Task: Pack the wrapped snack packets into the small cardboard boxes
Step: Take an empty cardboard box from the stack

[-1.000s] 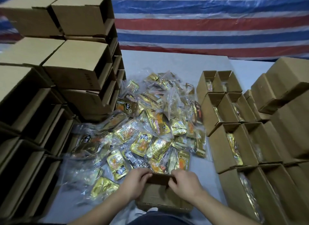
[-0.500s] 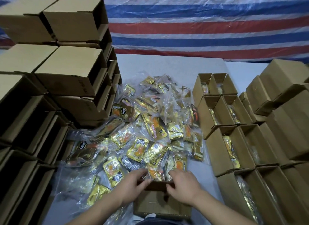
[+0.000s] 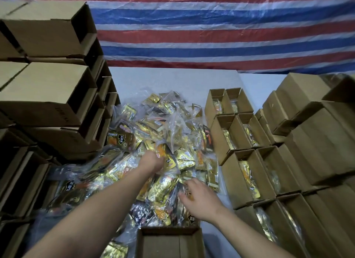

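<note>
Snack packets (image 3: 153, 161) heaped on the table (image 3: 172, 81) between stacked empty cartons (image 3: 48, 92) at left and part-filled small boxes (image 3: 247, 173) at right. Seen from the head camera: picking-up step apparently in hand, an open box (image 3: 169, 244) waiting at the near edge. Left hand (image 3: 151, 160) reached deep into the heap, fingers hidden among packets, grasp impossible to tell. Right hand (image 3: 197, 196) spread loose over nearer packets, gripping nothing. Next, likely: closing on packets, carrying them back to the box.
</note>
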Demonstrator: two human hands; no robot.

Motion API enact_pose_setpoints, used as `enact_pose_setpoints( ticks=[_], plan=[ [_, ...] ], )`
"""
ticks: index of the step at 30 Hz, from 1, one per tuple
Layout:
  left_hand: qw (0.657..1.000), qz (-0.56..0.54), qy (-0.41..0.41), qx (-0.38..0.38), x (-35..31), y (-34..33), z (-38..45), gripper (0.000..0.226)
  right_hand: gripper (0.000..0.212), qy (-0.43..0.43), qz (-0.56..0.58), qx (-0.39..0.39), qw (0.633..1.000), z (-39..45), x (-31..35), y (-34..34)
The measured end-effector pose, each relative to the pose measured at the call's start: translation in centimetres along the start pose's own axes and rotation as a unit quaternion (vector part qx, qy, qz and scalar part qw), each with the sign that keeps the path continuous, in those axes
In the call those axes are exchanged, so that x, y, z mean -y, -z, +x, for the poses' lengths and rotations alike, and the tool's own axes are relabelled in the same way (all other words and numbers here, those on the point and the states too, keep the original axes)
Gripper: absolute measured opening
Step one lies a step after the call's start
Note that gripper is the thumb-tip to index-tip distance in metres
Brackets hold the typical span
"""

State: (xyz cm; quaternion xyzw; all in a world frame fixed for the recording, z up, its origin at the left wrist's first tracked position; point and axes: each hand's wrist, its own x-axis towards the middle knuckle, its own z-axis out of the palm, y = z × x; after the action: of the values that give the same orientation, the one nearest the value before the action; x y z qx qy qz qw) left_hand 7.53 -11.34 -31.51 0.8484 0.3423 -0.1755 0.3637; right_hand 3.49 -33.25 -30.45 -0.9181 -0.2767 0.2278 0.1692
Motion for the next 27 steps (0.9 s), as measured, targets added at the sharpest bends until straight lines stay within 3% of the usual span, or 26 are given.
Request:
enact_pose_setpoints(
  ticks=[3,7,11,16,27],
  plan=[
    [0.989,-0.109,0.096,-0.002,-0.1,-1.6,1.9,0.043,0.055,-0.011,0.017,-0.013,1.0,-0.1,-0.3,0.4],
    [0.977,-0.158,0.14,-0.019,0.0,-2.3,3.2,0.067,0.057,-0.019,0.028,-0.022,0.999,-0.6,-0.6,0.7],
    [0.969,-0.204,0.125,-0.053,-0.2,-2.2,3.6,0.083,0.054,-0.027,0.033,-0.011,0.999,-0.6,-1.2,0.7],
    [0.968,-0.212,0.12,-0.051,-0.1,-2.1,2.9,0.063,0.052,-0.04,0.032,0.01,0.999,0.0,-1.1,0.8],
    [0.953,-0.298,0.04,-0.04,1.4,-1.0,0.8,0.056,0.045,-0.055,0.106,-0.001,0.993,2.0,-0.1,1.6]
  ],
)
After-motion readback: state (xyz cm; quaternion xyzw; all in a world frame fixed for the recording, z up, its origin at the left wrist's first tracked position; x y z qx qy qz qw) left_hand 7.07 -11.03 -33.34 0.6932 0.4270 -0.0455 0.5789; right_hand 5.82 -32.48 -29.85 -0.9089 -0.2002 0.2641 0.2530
